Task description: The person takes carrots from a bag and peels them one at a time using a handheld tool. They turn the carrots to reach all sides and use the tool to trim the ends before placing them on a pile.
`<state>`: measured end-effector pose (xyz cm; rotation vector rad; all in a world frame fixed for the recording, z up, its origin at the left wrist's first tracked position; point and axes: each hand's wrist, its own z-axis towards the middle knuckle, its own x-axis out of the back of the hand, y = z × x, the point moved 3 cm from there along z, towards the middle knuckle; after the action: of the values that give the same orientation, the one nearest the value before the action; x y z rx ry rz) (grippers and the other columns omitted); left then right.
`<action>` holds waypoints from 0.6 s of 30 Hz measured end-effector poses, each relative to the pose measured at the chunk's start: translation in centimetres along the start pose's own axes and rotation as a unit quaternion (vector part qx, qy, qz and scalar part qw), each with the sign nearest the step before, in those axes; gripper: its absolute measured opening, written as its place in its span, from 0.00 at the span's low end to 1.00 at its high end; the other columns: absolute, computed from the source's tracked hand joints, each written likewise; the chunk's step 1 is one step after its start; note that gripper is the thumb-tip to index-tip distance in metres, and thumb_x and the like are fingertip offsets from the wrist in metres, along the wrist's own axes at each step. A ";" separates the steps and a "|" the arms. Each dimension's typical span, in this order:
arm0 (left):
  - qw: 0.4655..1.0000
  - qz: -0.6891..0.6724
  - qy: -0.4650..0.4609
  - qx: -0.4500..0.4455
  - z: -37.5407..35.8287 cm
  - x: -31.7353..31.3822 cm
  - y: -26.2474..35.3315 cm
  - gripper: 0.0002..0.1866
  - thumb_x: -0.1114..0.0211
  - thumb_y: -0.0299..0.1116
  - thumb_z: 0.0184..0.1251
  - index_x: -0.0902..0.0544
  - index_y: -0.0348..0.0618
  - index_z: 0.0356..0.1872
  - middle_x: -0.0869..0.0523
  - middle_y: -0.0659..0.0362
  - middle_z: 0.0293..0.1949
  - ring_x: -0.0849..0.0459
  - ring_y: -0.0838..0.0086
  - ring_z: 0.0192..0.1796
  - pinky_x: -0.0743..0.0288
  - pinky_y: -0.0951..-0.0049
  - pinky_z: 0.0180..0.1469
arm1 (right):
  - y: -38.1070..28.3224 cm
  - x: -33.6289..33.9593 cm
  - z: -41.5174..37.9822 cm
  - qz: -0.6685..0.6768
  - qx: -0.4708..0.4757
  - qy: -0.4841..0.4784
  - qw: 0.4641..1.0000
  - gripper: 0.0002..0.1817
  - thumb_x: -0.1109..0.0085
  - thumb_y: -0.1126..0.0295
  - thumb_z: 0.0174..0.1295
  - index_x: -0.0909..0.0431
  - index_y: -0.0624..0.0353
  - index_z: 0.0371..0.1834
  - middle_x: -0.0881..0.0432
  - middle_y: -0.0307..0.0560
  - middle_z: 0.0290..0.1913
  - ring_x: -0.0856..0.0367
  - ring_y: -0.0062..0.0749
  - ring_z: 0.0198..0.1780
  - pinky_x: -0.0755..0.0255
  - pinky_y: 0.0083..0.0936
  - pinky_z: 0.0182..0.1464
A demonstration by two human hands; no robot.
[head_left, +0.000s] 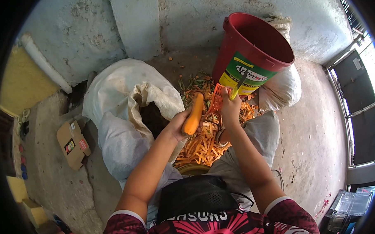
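Carrot (194, 115) gripped in left hand (180, 124); right hand (230, 103) clutches knife (235, 91) plus orange plastic piece (216, 100); shared grip could let knife slip.

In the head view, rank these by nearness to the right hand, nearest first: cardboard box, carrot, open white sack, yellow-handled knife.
From the right hand:
1. Yellow-handled knife: in its grip.
2. Carrot: to its left, in the left hand.
3. Open white sack: farther left.
4. Cardboard box: far left, beyond the sack.
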<state>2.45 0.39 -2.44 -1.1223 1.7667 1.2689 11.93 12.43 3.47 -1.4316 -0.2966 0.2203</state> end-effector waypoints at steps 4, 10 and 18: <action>1.000 0.001 -0.001 0.007 0.0 0.0 -0.1 0.20 0.59 0.43 0.66 0.32 0.34 0.45 0.25 0.56 0.30 0.25 0.72 0.29 0.29 0.73 0.28 | 1.1 0.3 0.2 0.005 -0.006 0.006 1.000 0.09 0.53 0.66 0.61 0.29 0.61 0.36 0.31 0.33 0.22 0.36 0.13 0.20 0.41 0.13 0.21; 0.999 0.038 0.008 -0.023 -0.2 -0.1 0.4 0.20 0.60 0.43 0.66 0.31 0.33 0.44 0.25 0.57 0.29 0.25 0.74 0.29 0.26 0.73 0.28 | 0.2 0.5 -0.4 0.022 -0.023 0.010 0.999 0.09 0.53 0.67 0.60 0.29 0.62 0.35 0.30 0.34 0.23 0.34 0.14 0.22 0.39 0.14 0.24; 0.999 0.027 0.037 -0.026 -0.1 0.0 0.5 0.20 0.59 0.43 0.66 0.29 0.35 0.44 0.23 0.58 0.29 0.23 0.75 0.29 0.26 0.74 0.28 | -0.5 -0.1 -1.4 0.004 0.002 -0.022 1.000 0.09 0.52 0.67 0.61 0.29 0.61 0.34 0.29 0.35 0.26 0.34 0.15 0.24 0.38 0.13 0.26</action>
<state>2.00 0.34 -2.27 -1.1716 1.8384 1.3275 12.33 10.99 3.82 -1.4256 -0.3270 0.2592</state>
